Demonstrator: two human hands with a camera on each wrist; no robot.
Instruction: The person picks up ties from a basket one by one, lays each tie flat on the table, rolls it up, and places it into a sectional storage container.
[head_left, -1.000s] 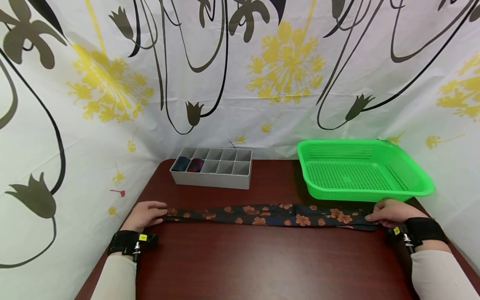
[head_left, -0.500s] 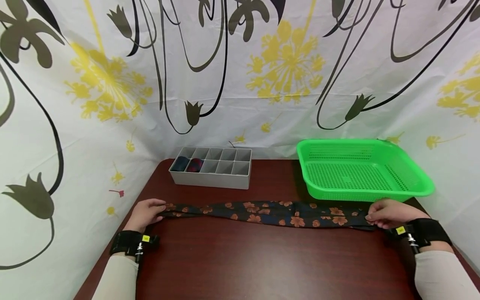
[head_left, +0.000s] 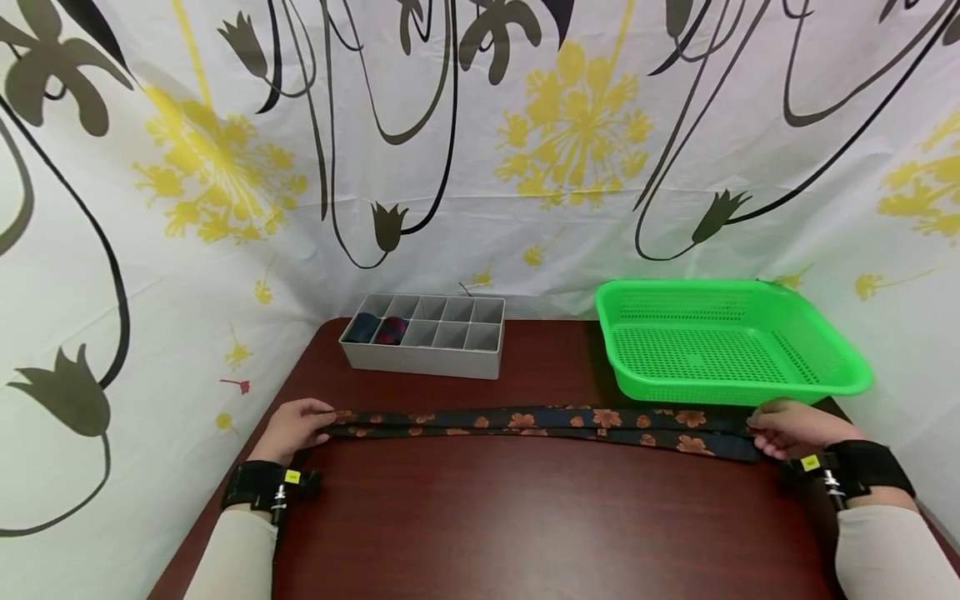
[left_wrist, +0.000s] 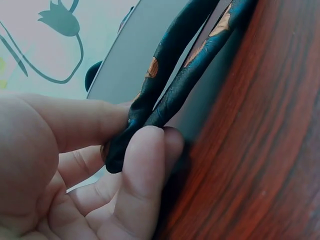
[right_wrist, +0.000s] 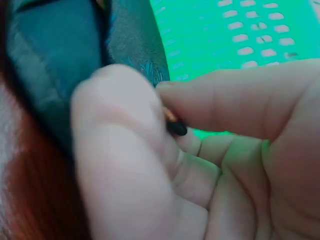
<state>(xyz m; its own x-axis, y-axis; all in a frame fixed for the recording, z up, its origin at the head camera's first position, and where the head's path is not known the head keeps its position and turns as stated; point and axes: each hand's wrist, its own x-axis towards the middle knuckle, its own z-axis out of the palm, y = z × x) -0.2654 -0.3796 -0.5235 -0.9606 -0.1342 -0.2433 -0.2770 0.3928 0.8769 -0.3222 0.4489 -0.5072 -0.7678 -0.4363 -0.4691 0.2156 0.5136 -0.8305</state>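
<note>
while hands pinch tie (head_left: 540, 421) | organizer (head_left: 423, 358): rolled ties (head_left: 377, 329) | basket (head_left: 840, 379)

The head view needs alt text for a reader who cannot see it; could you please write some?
A person stretches a dark floral tie flat across a dark wooden table, the left hand pinching one end and the right hand the other. Behind it stand a grey divided box with two rolled items in its left cells, and a green basket. A flower-printed cloth hangs behind.

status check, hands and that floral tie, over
Left hand pinches one end of the dark blue orange-flowered necktie, right hand the other. Tie stretched flat across the dark wooden table. Green plastic basket just behind.
</note>
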